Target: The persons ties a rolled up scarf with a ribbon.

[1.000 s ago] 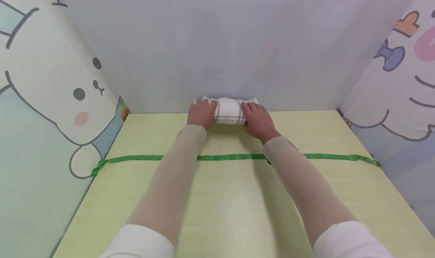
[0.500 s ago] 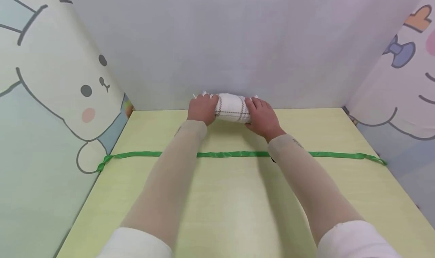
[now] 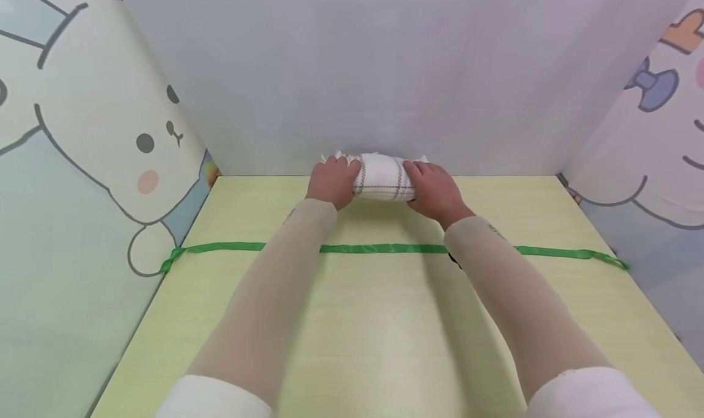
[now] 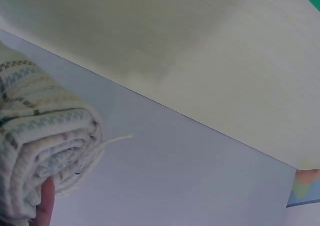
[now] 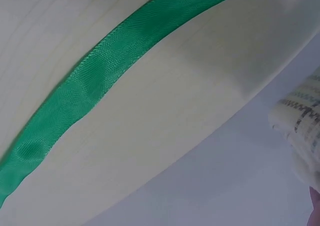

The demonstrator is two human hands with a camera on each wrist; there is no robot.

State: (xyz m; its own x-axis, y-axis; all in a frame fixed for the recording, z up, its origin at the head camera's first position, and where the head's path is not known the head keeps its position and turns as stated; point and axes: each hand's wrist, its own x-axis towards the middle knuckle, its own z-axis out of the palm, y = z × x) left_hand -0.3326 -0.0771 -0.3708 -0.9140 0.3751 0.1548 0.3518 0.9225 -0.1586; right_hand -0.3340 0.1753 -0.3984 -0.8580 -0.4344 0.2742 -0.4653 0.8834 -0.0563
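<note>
A rolled-up checked cloth (image 3: 381, 176), white with brown lines and loose fringe threads, is held crosswise at the far edge of the table, by the back wall. My left hand (image 3: 332, 183) grips its left end, fingers over the top. On the other end, my right hand (image 3: 436, 190) holds it the same way. The left wrist view shows the coiled layers of the cloth (image 4: 55, 141) with a fingertip (image 4: 46, 202) against them. In the right wrist view, only part of the cloth (image 5: 302, 123) and a sliver of finger (image 5: 314, 208) appear at the edge.
A green ribbon (image 3: 379, 248) runs across the pale wooden table (image 3: 374, 320), passing beneath both forearms. Behind the cloth rises a plain grey-white back wall (image 3: 379, 69). Side walls with cartoon prints, the left wall (image 3: 99, 161) and right wall (image 3: 649, 155), flank the table.
Both hands keep their grip on the cloth. Together they have shifted slightly to the right, and the head view has moved a little as well.
</note>
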